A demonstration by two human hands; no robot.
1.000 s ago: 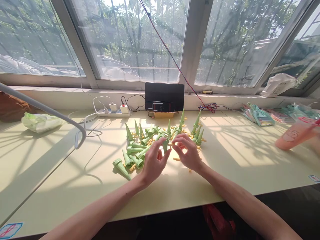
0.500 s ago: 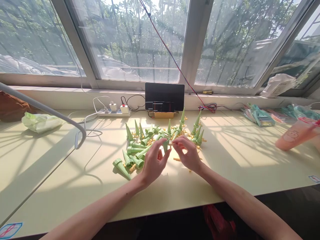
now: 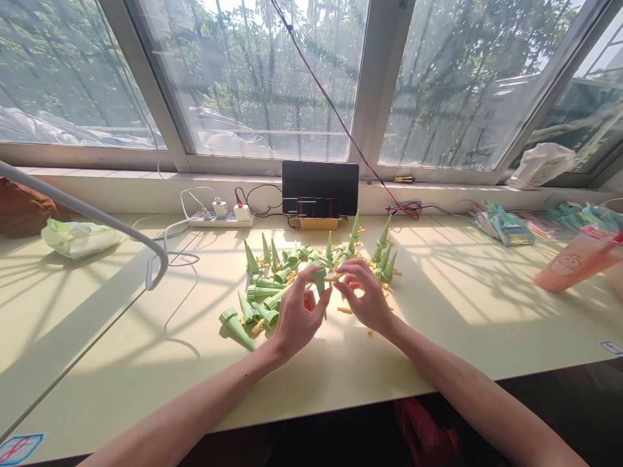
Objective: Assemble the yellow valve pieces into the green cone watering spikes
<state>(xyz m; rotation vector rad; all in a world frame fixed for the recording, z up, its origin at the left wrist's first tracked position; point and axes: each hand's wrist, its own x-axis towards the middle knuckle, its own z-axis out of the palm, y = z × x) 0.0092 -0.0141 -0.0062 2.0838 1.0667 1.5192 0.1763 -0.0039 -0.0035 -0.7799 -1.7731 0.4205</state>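
Observation:
My left hand [image 3: 300, 316] pinches a green cone [image 3: 320, 280] between thumb and fingers, its narrow end pointing down. Right beside it, the bent fingers of my right hand [image 3: 363, 295] are closed at a small yellow-orange piece [image 3: 333, 277] at the cone's side. Green cones [image 3: 263, 292] lie and stand in a loose group beyond and to the left of my hands, with small yellow-orange pieces among them. More cones [image 3: 383, 240] stand at the group's right side. A yellow-orange stick [image 3: 344, 310] lies on the table under my right hand.
A dark tablet [image 3: 321, 181] stands at the back of the pale table [image 3: 146, 383]. A power strip [image 3: 221, 220] with cables is left of it. A grey curved arm [image 3: 87, 204] reaches in from the left. Pink cups [image 3: 567, 266] and plastic packets [image 3: 509, 226] are on the right.
My left hand and the cone have shifted slightly left, and the cone has tilted a little. More of the yellow-orange piece shows between my hands.

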